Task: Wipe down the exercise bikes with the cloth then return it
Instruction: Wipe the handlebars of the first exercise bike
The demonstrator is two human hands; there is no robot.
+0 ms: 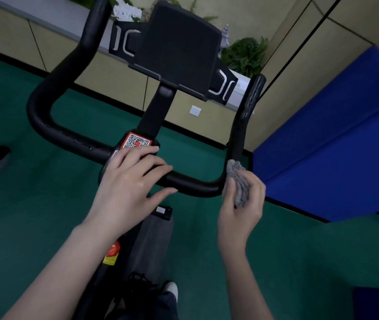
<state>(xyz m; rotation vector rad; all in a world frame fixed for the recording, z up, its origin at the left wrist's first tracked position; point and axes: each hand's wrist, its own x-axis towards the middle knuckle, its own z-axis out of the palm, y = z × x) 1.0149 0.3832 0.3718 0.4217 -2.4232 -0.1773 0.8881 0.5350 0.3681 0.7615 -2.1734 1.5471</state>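
A black exercise bike's handlebar (45, 125) curves across the middle of the head view, with a dark console panel (179, 47) above its stem. My left hand (130, 181) lies over the bar's centre, fingers spread across it, just below an orange QR sticker (137, 141). My right hand (243, 204) grips a fluffy grey cloth (238, 179) and presses it against the bar's right bend, where the right upright grip (250, 105) rises.
Green floor (22, 204) surrounds the bike. Blue padded mats (336, 144) lean against the beige wall on the right. Potted plants (243, 54) stand on a ledge behind the console. A red-and-yellow knob (112, 252) sits on the frame below, and a shoe (171, 289) shows at the bottom.
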